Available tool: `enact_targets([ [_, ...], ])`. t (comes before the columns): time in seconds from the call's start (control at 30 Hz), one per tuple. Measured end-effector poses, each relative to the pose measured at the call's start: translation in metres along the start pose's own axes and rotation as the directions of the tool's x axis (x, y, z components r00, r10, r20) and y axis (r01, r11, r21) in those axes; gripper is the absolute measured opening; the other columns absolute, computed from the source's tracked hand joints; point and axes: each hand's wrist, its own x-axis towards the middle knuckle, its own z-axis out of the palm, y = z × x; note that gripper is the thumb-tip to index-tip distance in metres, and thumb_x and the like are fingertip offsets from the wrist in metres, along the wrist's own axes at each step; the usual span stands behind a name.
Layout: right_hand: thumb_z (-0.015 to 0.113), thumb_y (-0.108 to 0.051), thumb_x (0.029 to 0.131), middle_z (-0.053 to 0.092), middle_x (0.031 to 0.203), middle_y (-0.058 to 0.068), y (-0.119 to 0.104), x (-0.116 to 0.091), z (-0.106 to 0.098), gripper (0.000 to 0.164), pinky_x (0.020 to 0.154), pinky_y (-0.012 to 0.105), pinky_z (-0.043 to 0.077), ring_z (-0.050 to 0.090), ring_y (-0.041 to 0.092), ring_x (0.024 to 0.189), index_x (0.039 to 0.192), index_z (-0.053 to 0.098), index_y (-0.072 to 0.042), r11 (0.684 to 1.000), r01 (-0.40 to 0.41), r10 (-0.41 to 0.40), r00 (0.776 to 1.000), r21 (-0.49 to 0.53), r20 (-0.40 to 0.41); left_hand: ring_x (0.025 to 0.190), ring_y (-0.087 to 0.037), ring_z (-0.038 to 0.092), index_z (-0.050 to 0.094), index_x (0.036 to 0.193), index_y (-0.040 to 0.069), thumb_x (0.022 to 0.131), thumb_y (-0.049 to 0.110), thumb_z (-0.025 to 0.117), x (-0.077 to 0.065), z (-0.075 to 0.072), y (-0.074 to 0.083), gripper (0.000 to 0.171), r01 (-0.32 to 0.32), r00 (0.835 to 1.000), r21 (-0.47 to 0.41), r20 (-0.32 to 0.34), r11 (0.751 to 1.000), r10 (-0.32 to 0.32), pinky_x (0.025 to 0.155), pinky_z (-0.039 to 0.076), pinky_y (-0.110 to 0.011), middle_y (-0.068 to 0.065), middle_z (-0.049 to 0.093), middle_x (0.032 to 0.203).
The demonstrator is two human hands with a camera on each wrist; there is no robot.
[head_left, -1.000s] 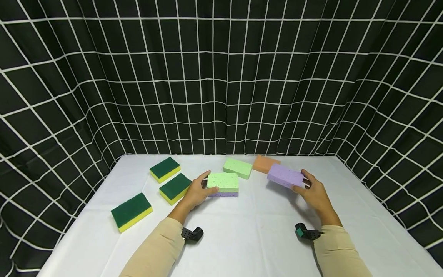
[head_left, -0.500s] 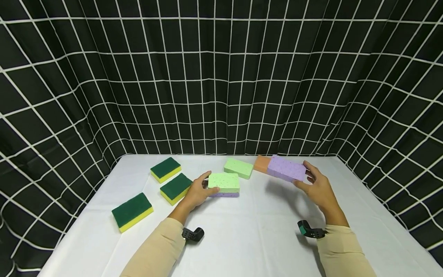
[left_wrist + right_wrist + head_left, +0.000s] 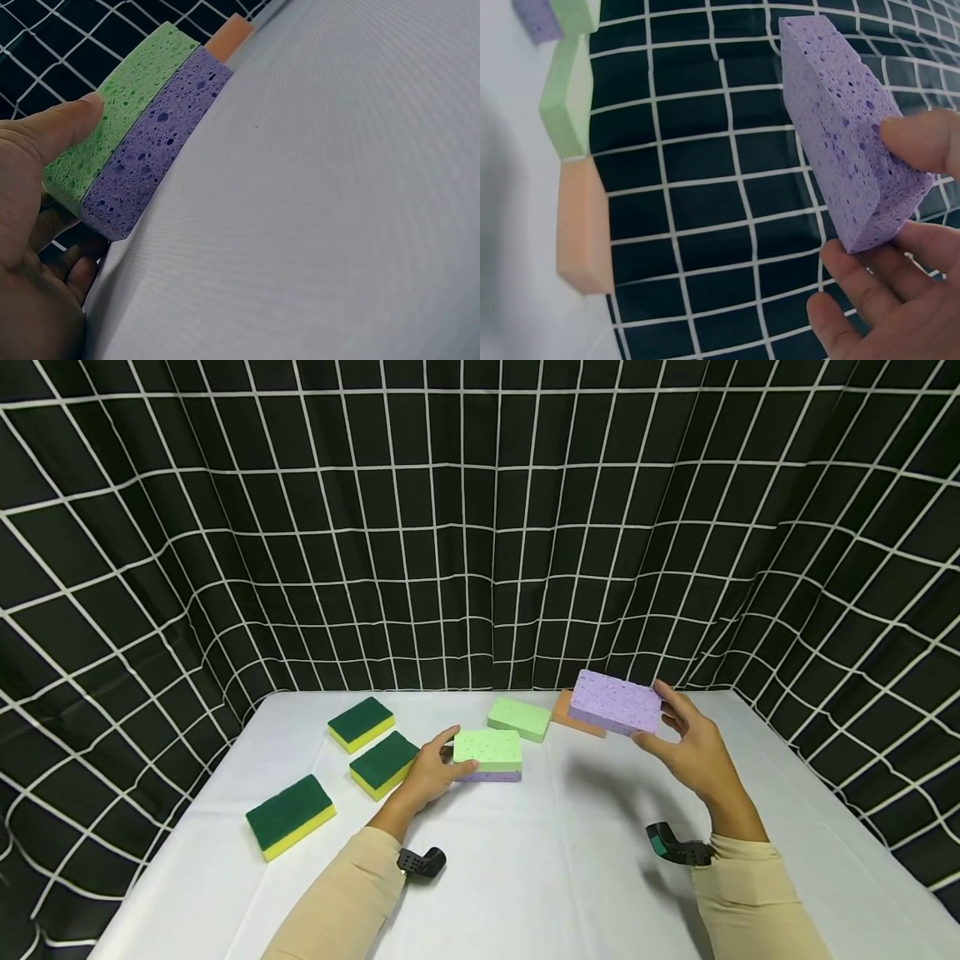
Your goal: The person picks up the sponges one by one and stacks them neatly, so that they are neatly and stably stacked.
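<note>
My left hand (image 3: 432, 774) grips the left end of a light green sponge (image 3: 487, 745), thumb on its near side. That sponge lies flat on a purple sponge (image 3: 154, 146), and the two form a stack on the table. My right hand (image 3: 693, 747) holds a second purple sponge (image 3: 615, 702) by its right end, tilted and raised above the table. In the right wrist view the thumb presses one side of this purple sponge (image 3: 840, 127), with fingers beneath. Behind it an orange sponge (image 3: 568, 720) is partly hidden. Left of that lies another light green sponge (image 3: 519, 718).
Several green-and-yellow scouring sponges lie at the left: one at the back (image 3: 362, 723), one near my left hand (image 3: 384, 763) and one further forward (image 3: 291, 814). A white cloth covers the table (image 3: 525, 877). Black gridded curtains (image 3: 480, 527) enclose the back and sides.
My right hand has lifted the purple sponge higher and tipped its broad face toward the head camera. My left hand has stayed at the stack.
</note>
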Motion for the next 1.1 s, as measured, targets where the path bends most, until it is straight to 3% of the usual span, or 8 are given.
enact_targets([
  [0.33, 0.075, 0.006, 0.08, 0.039, 0.145, 0.018, -0.012, 0.01, 0.009, 0.083, 0.1, 0.02, 0.035, 0.043, 0.035, 0.124, 0.149, 0.03, 0.002, 0.998, 0.028, -0.03, 0.999, 0.058, 0.018, 0.13, -0.034, 0.04, 0.037, 0.149, 0.008, 0.082, 0.021, 0.079, 0.0, 0.0, 0.002, 0.08, -0.001, 1.0, -0.002, 0.007, 1.0, 0.001, 0.106, 0.032, -0.043, -0.02, 0.046, 0.139],
  [0.47, 0.074, 0.006, 0.08, 0.04, 0.144, 0.017, -0.023, 0.013, 0.016, 0.081, 0.103, 0.032, 0.036, 0.044, 0.033, 0.124, 0.148, 0.03, 0.003, 0.996, 0.046, -0.049, 0.998, 0.081, 0.037, 0.127, -0.034, 0.044, 0.037, 0.148, 0.007, 0.082, 0.021, 0.079, -0.001, -0.001, 0.003, 0.08, -0.006, 1.0, 0.004, 0.002, 1.0, 0.006, 0.105, 0.035, -0.044, -0.02, 0.049, 0.136],
  [0.6, 0.071, 0.011, 0.08, 0.04, 0.142, 0.024, -0.042, 0.015, 0.022, 0.078, 0.103, 0.049, 0.034, 0.044, 0.04, 0.124, 0.146, 0.029, 0.01, 0.993, 0.073, -0.078, 0.995, 0.089, 0.055, 0.126, -0.034, 0.045, 0.038, 0.148, 0.007, 0.082, 0.021, 0.079, -0.002, 0.0, 0.003, 0.079, -0.008, 1.0, 0.007, 0.0, 1.0, 0.008, 0.104, 0.035, -0.044, -0.021, 0.05, 0.135],
  [0.7, 0.069, 0.013, 0.079, 0.04, 0.139, 0.029, -0.055, 0.018, 0.026, 0.075, 0.102, 0.053, 0.033, 0.043, 0.043, 0.124, 0.143, 0.03, 0.015, 0.991, 0.092, -0.099, 0.993, 0.099, 0.063, 0.125, -0.035, 0.045, 0.037, 0.148, 0.005, 0.083, 0.021, 0.079, -0.003, 0.0, 0.002, 0.079, -0.021, 1.0, 0.002, 0.003, 1.0, 0.021, 0.104, 0.036, -0.045, -0.021, 0.05, 0.134],
  [0.93, 0.072, 0.007, 0.08, 0.041, 0.141, 0.023, -0.04, 0.029, 0.042, 0.078, 0.103, 0.037, 0.037, 0.046, 0.037, 0.124, 0.146, 0.03, 0.009, 0.987, 0.108, -0.119, 0.989, 0.122, 0.087, 0.127, -0.035, 0.044, 0.037, 0.148, 0.005, 0.084, 0.019, 0.078, -0.005, 0.002, 0.003, 0.078, -0.018, 1.0, -0.008, 0.006, 1.0, 0.018, 0.105, 0.035, -0.044, -0.021, 0.048, 0.137],
  [1.1, 0.073, 0.005, 0.081, 0.042, 0.141, 0.02, -0.032, 0.038, 0.054, 0.08, 0.097, 0.023, 0.041, 0.048, 0.035, 0.121, 0.148, 0.029, 0.006, 0.965, 0.093, -0.12, 0.988, 0.244, 0.101, 0.127, -0.035, 0.043, 0.037, 0.148, 0.006, 0.083, 0.022, 0.079, -0.004, 0.001, 0.003, 0.079, -0.017, 1.0, 0.009, 0.0, 1.0, 0.017, 0.104, 0.035, -0.045, -0.021, 0.046, 0.139],
])
